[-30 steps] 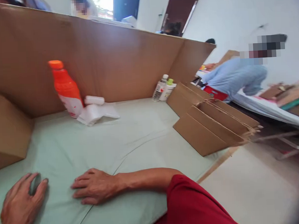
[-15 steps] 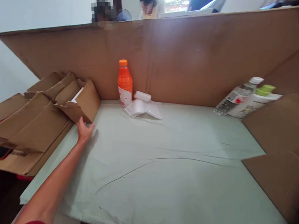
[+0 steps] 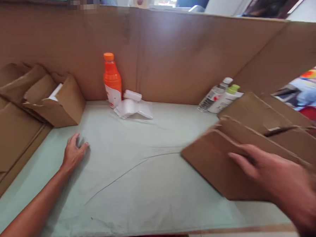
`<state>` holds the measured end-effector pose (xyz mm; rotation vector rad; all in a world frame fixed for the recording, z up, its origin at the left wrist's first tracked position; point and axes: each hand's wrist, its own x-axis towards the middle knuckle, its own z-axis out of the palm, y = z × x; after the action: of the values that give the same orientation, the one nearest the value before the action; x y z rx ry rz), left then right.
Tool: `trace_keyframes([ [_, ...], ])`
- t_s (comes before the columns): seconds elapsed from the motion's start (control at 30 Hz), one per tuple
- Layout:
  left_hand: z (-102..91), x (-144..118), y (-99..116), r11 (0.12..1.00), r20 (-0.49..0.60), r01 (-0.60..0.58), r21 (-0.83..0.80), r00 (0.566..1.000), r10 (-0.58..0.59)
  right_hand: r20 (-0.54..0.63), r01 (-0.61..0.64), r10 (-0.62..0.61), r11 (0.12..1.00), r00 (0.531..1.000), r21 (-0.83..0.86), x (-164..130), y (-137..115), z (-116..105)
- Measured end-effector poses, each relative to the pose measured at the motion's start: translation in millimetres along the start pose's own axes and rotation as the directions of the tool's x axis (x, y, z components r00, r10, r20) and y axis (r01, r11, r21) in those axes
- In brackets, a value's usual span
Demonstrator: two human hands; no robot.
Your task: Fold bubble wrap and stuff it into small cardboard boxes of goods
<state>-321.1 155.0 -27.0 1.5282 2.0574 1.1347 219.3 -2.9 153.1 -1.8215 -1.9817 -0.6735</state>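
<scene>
My left hand (image 3: 74,154) is just above or on the pale green tabletop (image 3: 140,183), fingers curved and apart, holding nothing. It is close to a small open cardboard box (image 3: 69,105) with something white inside. On the right, my right hand (image 3: 272,172), a little blurred, grips the near wall of a larger cardboard box (image 3: 215,161). Its thumb lies along the outer side, and its other fingers are partly hidden. That box sits tilted across the table's right side.
An orange bottle (image 3: 112,82) stands at the back beside crumpled clear plastic packaging (image 3: 133,107). Two bottles lean at the back right: a clear one (image 3: 213,96) and a white one with a green cap (image 3: 224,101). A tall cardboard panel (image 3: 170,57) closes off the back; people are beyond it.
My left hand has come away from the small cardboard box, toward me. My right hand has come into view on the right-hand box, whose near wall now stands raised. The view has swung right.
</scene>
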Motion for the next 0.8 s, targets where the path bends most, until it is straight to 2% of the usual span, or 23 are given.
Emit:
trace_keyframes([
  [0.07,-3.0,-24,3,0.999,0.066,-0.038,-0.026,0.997,0.039,0.044,0.233,-0.237,0.968,0.970,0.092,11,-29,5],
  [0.13,-5.5,-45,9,0.996,0.133,-0.058,-0.068,0.989,0.067,0.101,0.406,-0.448,0.868,0.888,0.286,24,-64,3],
  [0.23,-9.8,-71,25,0.982,0.236,-0.072,-0.177,0.965,0.114,0.142,0.493,-0.622,0.722,0.770,0.486,33,-107,-9],
  [0.27,-12.0,-78,31,0.973,0.266,-0.077,-0.216,0.955,0.135,0.121,0.505,-0.648,0.685,0.752,0.526,33,-114,-14],
  [0.3,-14.9,-85,37,0.965,0.294,-0.085,-0.250,0.943,0.159,0.087,0.505,-0.651,0.660,0.754,0.556,32,-117,-18],
  [0.33,-18.3,-92,43,0.957,0.319,-0.094,-0.276,0.930,0.183,0.046,0.493,-0.629,0.651,0.776,0.577,30,-116,-21],
  [0.4,-26.2,-108,51,0.947,0.370,-0.114,-0.300,0.901,0.225,-0.035,0.418,-0.500,0.680,0.865,0.603,23,-104,-21],
  [0.47,-33.2,-130,56,0.940,0.403,-0.135,-0.315,0.877,0.261,-0.077,0.245,-0.256,0.732,0.964,0.636,17,-84,-12],
  [0.5,-35.1,-142,58,0.935,0.408,-0.147,-0.322,0.870,0.277,-0.069,0.120,-0.098,0.740,0.993,0.662,13,-73,-4],
  [0.53,-35.5,-156,59,0.930,0.403,-0.158,-0.331,0.867,0.291,-0.034,-0.022,0.063,0.717,0.997,0.696,10,-63,7],
  [0.6,-30.4,-185,62,0.919,0.378,-0.185,-0.347,0.869,0.318,0.109,-0.285,0.324,0.567,0.940,0.773,4,-49,37],
  [0.63,-24.8,-199,64,0.915,0.366,-0.201,-0.349,0.870,0.331,0.201,-0.384,0.396,0.463,0.896,0.799,0,-47,54],
  [0.7,-9.6,-223,69,0.909,0.341,-0.251,-0.334,0.867,0.365,0.381,-0.510,0.415,0.264,0.826,0.819,-11,-56,88],
  [0.8,12.9,-238,76,0.897,0.278,-0.336,-0.286,0.867,0.414,0.542,-0.591,0.333,0.059,0.772,0.805,-34,-89,124],
])
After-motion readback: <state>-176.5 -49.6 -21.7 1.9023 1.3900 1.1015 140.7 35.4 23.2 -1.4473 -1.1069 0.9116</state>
